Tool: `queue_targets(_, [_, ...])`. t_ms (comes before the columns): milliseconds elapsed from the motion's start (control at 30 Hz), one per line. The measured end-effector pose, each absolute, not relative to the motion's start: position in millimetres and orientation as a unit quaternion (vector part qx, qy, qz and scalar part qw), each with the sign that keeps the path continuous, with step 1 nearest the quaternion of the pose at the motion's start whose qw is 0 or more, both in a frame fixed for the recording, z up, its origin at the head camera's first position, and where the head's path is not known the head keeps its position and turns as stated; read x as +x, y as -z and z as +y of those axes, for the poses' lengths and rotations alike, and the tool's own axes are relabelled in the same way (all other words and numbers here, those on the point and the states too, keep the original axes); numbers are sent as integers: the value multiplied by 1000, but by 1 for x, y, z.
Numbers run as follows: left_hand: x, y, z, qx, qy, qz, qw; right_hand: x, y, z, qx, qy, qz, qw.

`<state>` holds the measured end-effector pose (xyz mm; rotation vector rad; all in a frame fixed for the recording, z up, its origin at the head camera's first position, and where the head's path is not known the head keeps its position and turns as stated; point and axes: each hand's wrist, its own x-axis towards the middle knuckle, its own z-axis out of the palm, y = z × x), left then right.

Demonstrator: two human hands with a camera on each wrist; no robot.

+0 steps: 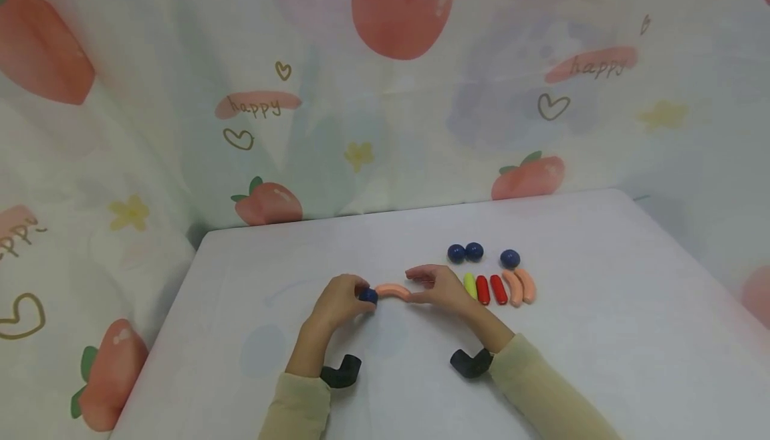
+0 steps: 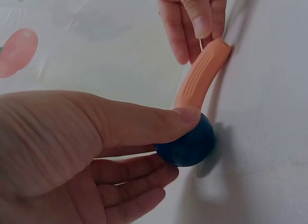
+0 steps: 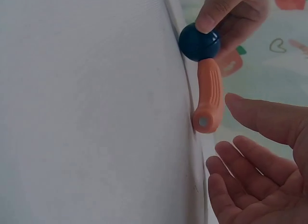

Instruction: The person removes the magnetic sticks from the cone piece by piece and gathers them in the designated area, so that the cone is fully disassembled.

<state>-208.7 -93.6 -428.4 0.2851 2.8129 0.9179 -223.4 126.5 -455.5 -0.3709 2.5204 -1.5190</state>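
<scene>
My left hand (image 1: 358,297) pinches a dark blue ball (image 1: 368,295) between thumb and fingers. The ball (image 2: 190,144) sits against the left end of a curved orange stick (image 1: 392,290) lying on the white table (image 1: 601,333). In the right wrist view the stick (image 3: 210,91) has a small metal disc in its free end. My right hand (image 1: 422,283) hovers at that end with relaxed, spread fingers (image 3: 226,154) and holds nothing. Its fingertips (image 2: 202,26) are right beside the stick's tip (image 2: 219,46).
To the right of my right hand lie a yellow-green stick (image 1: 470,285), two red sticks (image 1: 490,289) and two orange sticks (image 1: 520,286). Three more blue balls (image 1: 474,251) sit behind them. A peach-print cloth (image 1: 385,92) hangs behind the table.
</scene>
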Motion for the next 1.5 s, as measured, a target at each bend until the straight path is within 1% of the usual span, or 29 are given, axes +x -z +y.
queue_targets(233, [-212,433,-93,104,-330,935,73,-231,455,112,-158,495,849,99])
queue_targets(533, [-213,438,-89,115,-325,937,63,-229,453,104,-155,462,871,68])
queue_targets(633, [-213,437,-88,118,-321,938,63,-229,453,104,-146,462,872,70])
queue_targets(1000, [-209,431,-89,132,-306,939,87,-228,456,104,-134,484,860,93])
queue_targets(1500, [-209,427,-95,184,-307,926,123,-225,453,106,-152,472,862,100])
